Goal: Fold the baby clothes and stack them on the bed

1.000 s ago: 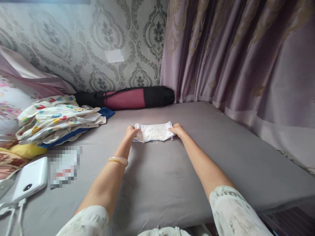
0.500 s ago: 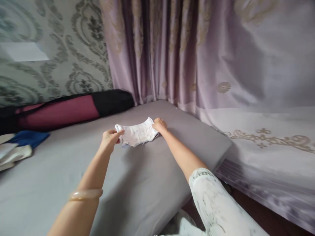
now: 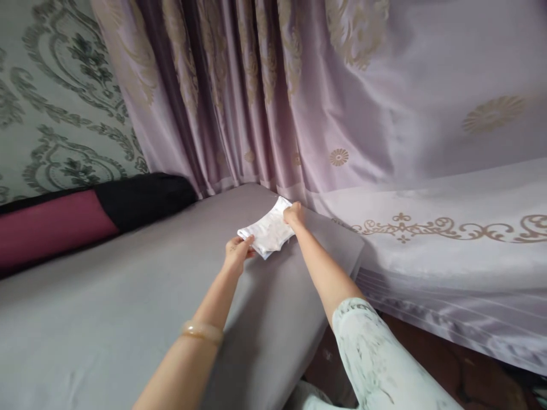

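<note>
A small white garment [image 3: 269, 230], by its shape like a pair of underpants, is stretched out above the grey bed. My left hand [image 3: 239, 250] pinches its near left corner between thumb and fingers. The far right side is gripped by my right hand [image 3: 294, 214], with the fingers closed over the edge. Along its lower edge a pale bluish layer shows. Whether the cloth touches the bed beneath I cannot tell.
The grey bed surface [image 3: 171, 273] spreads to the left, its edge dropping off at the right. A long black and maroon bag or roll [image 3: 141, 199] lies against the patterned wall [image 3: 77, 97]. Purple curtains [image 3: 239, 102] hang behind and to the right.
The view has swung right, so the blue and white clothes at the left are out of sight. Both hands still hold the garment, which now slants upward to the right.
</note>
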The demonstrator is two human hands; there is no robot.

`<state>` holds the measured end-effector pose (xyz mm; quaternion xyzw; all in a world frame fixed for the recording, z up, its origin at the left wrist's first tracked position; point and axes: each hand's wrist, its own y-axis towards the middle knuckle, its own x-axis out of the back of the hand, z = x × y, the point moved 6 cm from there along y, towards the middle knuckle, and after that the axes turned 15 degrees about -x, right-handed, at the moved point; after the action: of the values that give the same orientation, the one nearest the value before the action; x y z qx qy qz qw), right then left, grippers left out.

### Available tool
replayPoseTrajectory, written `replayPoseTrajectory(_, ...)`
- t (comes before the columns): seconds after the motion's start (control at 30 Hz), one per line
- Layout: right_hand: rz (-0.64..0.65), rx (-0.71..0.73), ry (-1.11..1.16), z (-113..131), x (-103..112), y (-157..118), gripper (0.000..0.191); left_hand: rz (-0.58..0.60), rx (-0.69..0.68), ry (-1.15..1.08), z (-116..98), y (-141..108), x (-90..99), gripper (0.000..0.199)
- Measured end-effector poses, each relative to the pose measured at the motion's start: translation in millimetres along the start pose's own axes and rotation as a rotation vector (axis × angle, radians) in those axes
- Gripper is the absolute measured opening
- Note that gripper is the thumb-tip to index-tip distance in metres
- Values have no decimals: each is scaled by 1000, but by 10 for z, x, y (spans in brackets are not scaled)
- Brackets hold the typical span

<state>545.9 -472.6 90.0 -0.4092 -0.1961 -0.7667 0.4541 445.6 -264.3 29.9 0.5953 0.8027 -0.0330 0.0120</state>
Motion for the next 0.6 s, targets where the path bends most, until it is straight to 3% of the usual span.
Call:
replayPoseTrajectory(0.13,-147,-39,1,-132,145,34,32,45,23,-127,146,37,-439,13)
replayPoseTrajectory(0.3,-194,28,-57,-178,43,101,33,86,95,-213,299,120,-826,11)
replayPoseTrajectory(0.6,-208,-4,-142,-322,-156,307,41,95,180,-185,462,216,-951,5)
